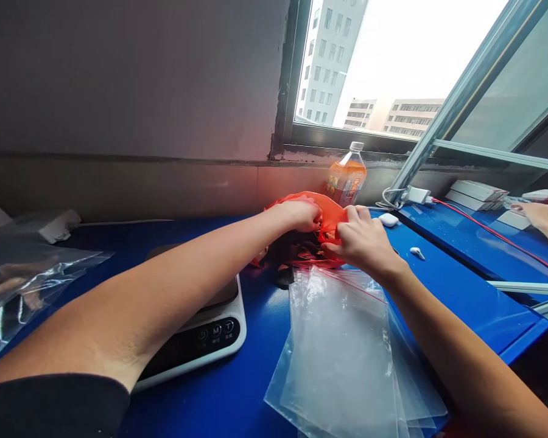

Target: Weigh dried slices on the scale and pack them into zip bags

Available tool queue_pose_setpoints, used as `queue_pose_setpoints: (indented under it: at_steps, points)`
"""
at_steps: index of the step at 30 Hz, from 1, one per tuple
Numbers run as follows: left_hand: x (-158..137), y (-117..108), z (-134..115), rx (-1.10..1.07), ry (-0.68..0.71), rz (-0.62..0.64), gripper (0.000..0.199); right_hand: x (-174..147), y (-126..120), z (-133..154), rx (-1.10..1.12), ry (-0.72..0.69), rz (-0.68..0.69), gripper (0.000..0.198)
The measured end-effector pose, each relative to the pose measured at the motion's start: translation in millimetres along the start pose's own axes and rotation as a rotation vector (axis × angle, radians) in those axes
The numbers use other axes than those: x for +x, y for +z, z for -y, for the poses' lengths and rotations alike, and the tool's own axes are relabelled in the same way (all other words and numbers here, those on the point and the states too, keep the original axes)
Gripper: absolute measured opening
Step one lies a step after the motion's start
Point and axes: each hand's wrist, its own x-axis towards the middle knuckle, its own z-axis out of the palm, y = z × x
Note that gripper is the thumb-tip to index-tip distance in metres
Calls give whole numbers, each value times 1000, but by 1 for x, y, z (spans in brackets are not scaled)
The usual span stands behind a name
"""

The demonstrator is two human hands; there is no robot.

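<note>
A red plastic bag (331, 210) stands at the back of the blue table, its mouth facing me. Dark pieces (296, 248) that I cannot make out lie inside it. My left hand (304, 215) is closed at the bag's upper left edge, gripping the red plastic. On the other side, my right hand (363, 238) pinches the bag's right edge. Clear zip bags (340, 340) lie in a loose stack just in front. Under my left forearm sits a white kitchen scale (241, 316) with a black panel, partly covered by the arm.
Behind the red bag stands a bottle of orange drink (349, 173). A white earbud (417, 253) and its case (388, 219) lie to the right. Another clear bag (36, 286) is at left. Past a metal frame (438, 115), another person's hand (541, 214) is near white boxes (477, 193).
</note>
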Motion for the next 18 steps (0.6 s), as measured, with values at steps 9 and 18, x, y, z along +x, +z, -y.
queue_pose_setpoints:
  at_steps: [9,18]
  points:
    - [3,11,-30,17,66,-103,26,3,2,-31,362,90,-253,22]
    - [-89,-53,-41,120,113,-258,27,-4,-1,-31,429,119,-371,20]
